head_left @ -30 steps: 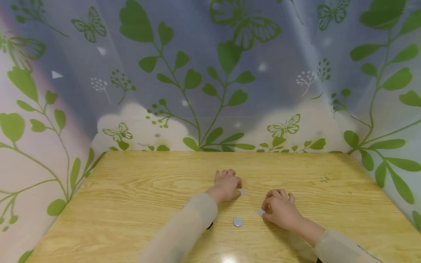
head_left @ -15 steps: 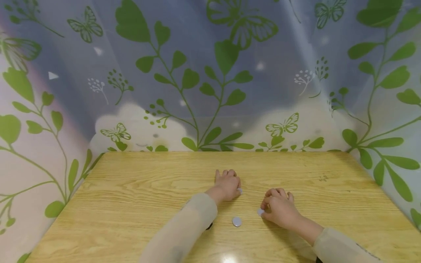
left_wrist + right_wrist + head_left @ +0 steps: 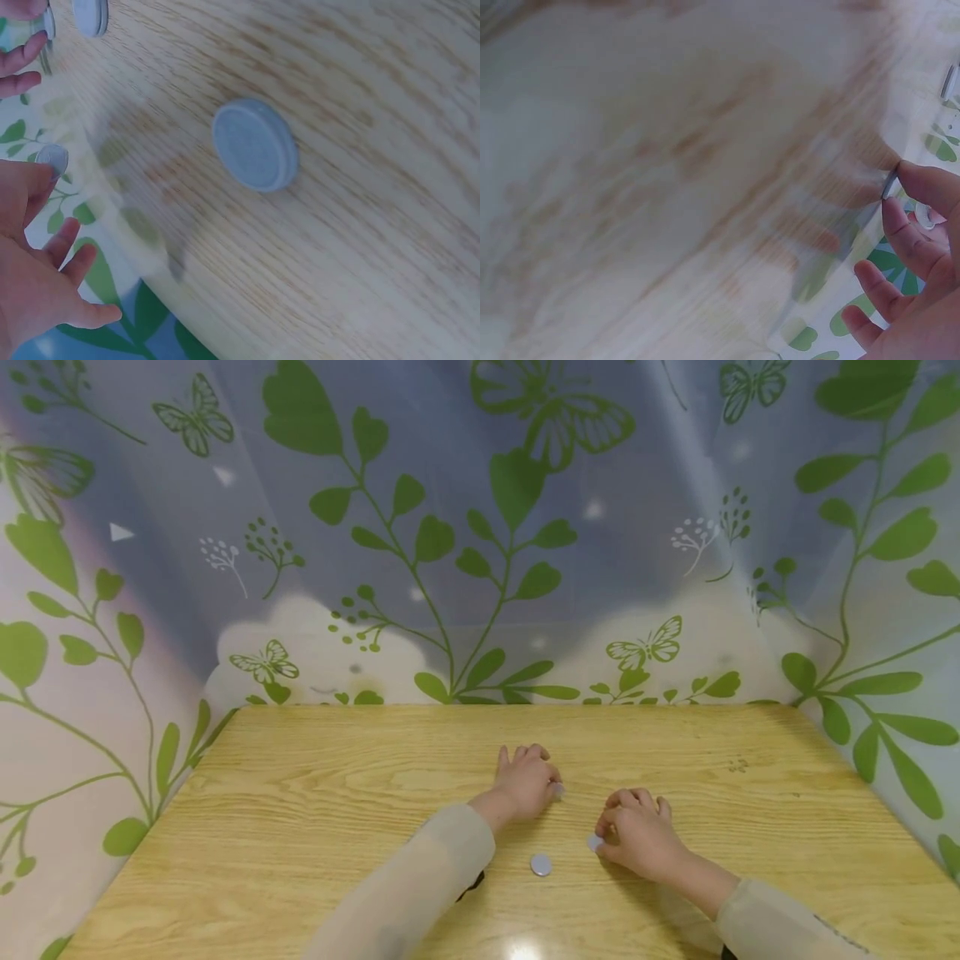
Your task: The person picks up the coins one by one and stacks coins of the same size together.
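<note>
My left hand (image 3: 527, 783) pinches a small light grey-blue disc (image 3: 52, 159) between thumb and index finger, close over the table. The other fingers of that hand are spread. To its right and a little nearer, my right hand (image 3: 641, 839) pinches a similar disc (image 3: 890, 182) by its edges, thumb and index finger curled to it. Between the two arms a flat round disc (image 3: 541, 865) lies on the wood. The left wrist view shows a thick round disc (image 3: 255, 144) lying in its middle and another, stack-like disc (image 3: 91, 16) at the top.
The wooden table (image 3: 337, 777) has a glossy grain and a bright light reflection at the near edge. A curtain (image 3: 480, 568) with green leaves and butterflies hangs behind and along both sides. Small marks (image 3: 738, 766) show on the table at the right.
Over the last half second my left hand has shifted slightly to the right and away, carrying its disc. The right hand and the disc on the table stay where they were.
</note>
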Motion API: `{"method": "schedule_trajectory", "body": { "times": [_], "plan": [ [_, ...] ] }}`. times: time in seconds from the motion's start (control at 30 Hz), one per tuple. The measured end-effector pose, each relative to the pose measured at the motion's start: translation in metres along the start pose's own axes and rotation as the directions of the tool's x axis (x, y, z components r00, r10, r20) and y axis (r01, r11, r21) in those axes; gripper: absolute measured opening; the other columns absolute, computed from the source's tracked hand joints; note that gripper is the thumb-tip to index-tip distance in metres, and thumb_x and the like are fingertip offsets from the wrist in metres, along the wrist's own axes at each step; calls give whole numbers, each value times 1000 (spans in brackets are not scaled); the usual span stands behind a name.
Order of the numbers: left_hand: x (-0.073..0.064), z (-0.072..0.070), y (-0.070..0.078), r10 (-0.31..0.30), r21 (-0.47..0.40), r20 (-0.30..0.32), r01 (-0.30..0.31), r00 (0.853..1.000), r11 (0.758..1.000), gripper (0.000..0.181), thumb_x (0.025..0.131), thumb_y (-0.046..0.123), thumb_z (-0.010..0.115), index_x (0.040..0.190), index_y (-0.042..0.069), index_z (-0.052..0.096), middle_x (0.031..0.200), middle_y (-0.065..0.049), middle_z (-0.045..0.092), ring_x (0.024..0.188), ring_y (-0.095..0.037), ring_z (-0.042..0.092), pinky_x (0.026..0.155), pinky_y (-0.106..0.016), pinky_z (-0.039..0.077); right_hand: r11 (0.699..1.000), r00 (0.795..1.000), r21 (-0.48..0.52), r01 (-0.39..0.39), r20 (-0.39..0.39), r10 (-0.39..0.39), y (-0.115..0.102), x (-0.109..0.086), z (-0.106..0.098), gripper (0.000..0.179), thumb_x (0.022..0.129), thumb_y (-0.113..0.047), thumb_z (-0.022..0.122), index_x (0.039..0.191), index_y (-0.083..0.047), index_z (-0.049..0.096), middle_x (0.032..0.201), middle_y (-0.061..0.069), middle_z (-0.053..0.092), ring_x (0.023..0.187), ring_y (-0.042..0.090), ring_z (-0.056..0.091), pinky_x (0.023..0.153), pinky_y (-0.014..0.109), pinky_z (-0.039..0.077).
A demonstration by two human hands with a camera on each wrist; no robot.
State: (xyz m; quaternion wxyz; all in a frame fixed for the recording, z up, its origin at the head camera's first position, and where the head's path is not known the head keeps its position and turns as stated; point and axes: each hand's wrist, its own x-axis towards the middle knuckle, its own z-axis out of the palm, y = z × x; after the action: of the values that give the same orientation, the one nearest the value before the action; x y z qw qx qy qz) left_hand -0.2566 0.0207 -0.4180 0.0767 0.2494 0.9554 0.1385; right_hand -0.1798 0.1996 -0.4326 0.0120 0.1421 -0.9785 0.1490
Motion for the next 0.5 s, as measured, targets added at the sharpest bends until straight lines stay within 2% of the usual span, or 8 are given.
{"method": "schedule_trajectory", "body": {
  "times": [0.07,0.23,0.4,0.5],
  "plan": [
    [0,-1,2,-16,-22,14,16,1000,1000,22,92,34,57,102,21,71,136,-1,47,131,-22,37,112,-58,14,1000,1000,1,2,0,-2,0,0,0,14,72,-22,79,72,-21,65,112,11,57,112,40,43,91,77,23],
    [-1,-2,4,-23,-45,2,23,1000,999,15,88,35,63,86,23,72,134,0,49,129,-22,39,112,-59,16,1000,1000,5,7,-6,-7,0,1,1,14,72,-21,79,71,-21,65,111,11,57,112,41,43,90,77,23],
    [-6,-4,5,-23,-3,27,23,999,1000,15,91,31,59,93,25,73,135,1,48,129,-23,38,110,-60,18,1000,1000,12,11,-26,-10,0,1,1,15,70,-21,80,70,-21,65,111,12,57,112,41,43,91,77,22],
    [-7,-4,5,-17,-7,40,18,999,1000,13,90,31,61,89,25,73,135,1,48,130,-24,38,110,-61,19,1000,999,14,13,-30,-13,1,1,1,14,71,-20,80,70,-20,65,111,13,57,112,42,43,90,78,21]
  ]
}}
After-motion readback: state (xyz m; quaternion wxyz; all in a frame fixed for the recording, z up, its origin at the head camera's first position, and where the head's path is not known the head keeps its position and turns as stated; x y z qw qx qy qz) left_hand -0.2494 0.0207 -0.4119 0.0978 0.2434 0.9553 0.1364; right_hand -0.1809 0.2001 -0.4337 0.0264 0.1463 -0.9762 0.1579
